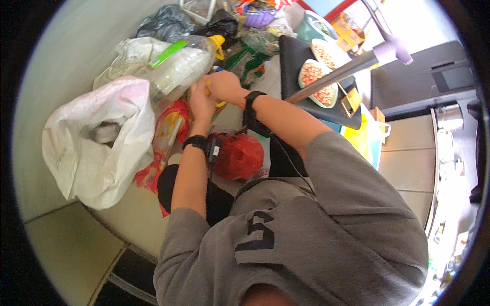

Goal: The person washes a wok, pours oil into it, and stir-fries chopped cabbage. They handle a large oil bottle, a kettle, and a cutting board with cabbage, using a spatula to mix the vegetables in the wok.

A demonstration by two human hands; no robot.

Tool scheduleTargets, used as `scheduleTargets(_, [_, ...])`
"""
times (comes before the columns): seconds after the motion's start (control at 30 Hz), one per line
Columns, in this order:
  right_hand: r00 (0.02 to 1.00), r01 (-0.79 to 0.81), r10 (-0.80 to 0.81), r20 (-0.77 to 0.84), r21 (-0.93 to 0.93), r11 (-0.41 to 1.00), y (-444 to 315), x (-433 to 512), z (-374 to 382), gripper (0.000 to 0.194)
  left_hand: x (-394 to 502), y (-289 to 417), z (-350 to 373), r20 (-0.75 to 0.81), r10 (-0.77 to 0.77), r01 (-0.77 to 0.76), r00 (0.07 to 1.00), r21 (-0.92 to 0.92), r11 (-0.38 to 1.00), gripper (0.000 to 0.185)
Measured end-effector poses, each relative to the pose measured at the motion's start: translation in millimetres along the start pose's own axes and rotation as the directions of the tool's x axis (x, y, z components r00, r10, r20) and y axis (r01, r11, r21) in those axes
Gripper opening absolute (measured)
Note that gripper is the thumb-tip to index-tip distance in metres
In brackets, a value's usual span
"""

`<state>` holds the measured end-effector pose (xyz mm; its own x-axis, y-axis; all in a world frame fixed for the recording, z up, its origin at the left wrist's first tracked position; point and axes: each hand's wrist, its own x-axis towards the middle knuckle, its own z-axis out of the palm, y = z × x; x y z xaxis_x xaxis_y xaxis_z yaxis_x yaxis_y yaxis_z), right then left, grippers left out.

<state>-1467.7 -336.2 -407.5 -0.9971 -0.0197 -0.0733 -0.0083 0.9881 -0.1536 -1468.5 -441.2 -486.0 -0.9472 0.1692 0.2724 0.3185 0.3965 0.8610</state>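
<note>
My left hand (202,100) and my right hand (225,83) meet in front of me. Their fingers close on a small yellow plastic piece (208,87), mostly covered by the hands. Just below the right hand shows a yellow curved edge (221,104); the body it belongs to is largely hidden. Beside the left hand lies a large clear plastic bottle (183,70) with a green label and a yellow cap and handle. A red plastic bag (239,155) sits below the hands, between my legs.
An open white woven sack (101,172) stands at the left, with red-and-yellow packaging (166,134) beside it. Crumpled bags (166,23) pile up beyond. On the right, a black table (291,53) bears bowls of pinkish pieces (313,72) under a metal pole (333,78).
</note>
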Motion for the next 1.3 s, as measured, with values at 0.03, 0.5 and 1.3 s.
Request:
scheduleTargets(0.03, [1.0,-0.001,0.001,-0.016,-0.004,1.0,1,0,2,0.016,1,0,0,-0.014,0.015,-0.016,1.0,-0.024,1.0,0.044])
scheduleTargets(0.5, [0.961,-0.02,0.112,-0.254,0.339,0.94,11,-12,28,0.033,1,4,-10,0.018,-0.046,0.047,0.999,-0.036,0.998,0.053])
scheduleTargets(1.3, [0.978,-0.013,0.145,-0.149,0.653,0.757,19,-32,24,0.033,-17,-10,-43,0.217,-0.123,0.097,0.968,0.127,0.987,0.066])
